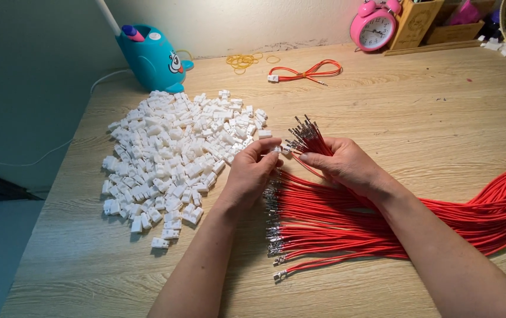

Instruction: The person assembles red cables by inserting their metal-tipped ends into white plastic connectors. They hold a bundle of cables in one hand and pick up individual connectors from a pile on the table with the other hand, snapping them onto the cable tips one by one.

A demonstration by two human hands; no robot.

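A white connector [274, 149] is pinched in the left hand [251, 172]; red wires [323, 218] (metal-tipped) are gripped by the right hand [341, 162], beside the connector pile [176, 156].

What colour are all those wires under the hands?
The wires are red with small silvery metal tips, seen in the head view, the only one.

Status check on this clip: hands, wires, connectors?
Left hand pinching a white connector. Right hand gripping red wires, feeding one terminal in. Connector pile beside; nothing blocking.
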